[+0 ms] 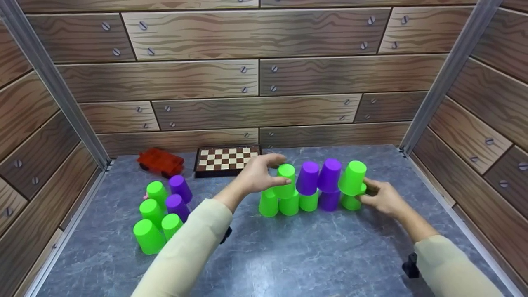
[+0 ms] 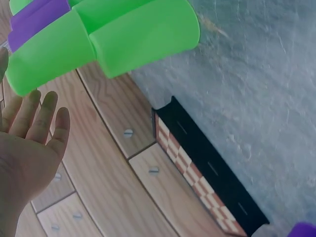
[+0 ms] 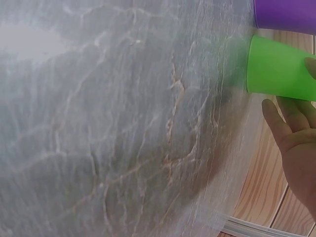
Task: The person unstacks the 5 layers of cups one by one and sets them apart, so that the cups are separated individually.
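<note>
Upside-down plastic cups stand in two tiers, green and purple mixed. My left hand [image 1: 260, 173] is at the upper tier's left end, thumb and fingers spread around a green cup [image 1: 285, 183]. In the left wrist view its fingers [image 2: 37, 116] are nearly straight, tips right by that cup's closed end. Two purple cups [image 1: 308, 178] and another green cup [image 1: 353, 178] complete the upper tier. My right hand [image 1: 383, 198] grips the rightmost lower green cup [image 3: 276, 68], thumb in front and fingers behind. A lower purple cup [image 1: 329, 201] stands beside it.
A group of green cups [image 1: 149, 237] and purple cups [image 1: 177, 205] stands at the left, partly behind my left sleeve. Behind are a red toy car [image 1: 161, 161] and a checkered board [image 1: 226, 160]. Wood-patterned walls [image 1: 255, 78] enclose the grey surface [image 1: 280, 255].
</note>
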{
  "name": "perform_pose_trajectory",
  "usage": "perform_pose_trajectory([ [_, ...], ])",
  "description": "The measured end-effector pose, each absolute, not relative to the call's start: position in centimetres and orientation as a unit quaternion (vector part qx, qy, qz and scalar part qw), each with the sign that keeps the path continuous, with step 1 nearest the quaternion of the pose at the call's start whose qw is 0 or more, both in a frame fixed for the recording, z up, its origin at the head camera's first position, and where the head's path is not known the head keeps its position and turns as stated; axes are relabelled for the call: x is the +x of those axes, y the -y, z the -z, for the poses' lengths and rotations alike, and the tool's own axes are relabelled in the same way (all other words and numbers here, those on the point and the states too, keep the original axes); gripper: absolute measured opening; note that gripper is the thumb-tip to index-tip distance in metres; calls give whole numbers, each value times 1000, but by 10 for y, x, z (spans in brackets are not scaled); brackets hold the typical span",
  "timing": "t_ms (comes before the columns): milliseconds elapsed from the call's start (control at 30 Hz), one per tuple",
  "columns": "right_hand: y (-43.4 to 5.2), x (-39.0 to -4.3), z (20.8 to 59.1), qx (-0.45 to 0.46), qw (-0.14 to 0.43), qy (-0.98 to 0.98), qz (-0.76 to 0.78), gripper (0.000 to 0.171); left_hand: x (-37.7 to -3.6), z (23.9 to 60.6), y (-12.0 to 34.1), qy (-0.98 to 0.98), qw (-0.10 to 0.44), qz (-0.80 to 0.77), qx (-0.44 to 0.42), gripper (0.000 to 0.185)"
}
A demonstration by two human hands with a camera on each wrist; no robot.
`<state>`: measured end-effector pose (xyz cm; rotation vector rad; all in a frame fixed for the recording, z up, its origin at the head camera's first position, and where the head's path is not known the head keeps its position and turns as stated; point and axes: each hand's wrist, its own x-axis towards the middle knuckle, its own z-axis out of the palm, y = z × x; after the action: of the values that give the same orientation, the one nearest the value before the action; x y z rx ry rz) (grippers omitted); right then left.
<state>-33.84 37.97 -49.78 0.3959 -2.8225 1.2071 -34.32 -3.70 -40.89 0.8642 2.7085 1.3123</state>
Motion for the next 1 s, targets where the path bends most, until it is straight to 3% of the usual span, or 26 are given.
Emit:
perform_pose_trajectory([
  [567,-378,-339,498,137,28,912,-386,67,-343,409,38,-855,4,-436,280,51],
  [1000,-377,-337,495,134,30,918,-371,68,-345,377,128,-875,-28,-424,233,54],
])
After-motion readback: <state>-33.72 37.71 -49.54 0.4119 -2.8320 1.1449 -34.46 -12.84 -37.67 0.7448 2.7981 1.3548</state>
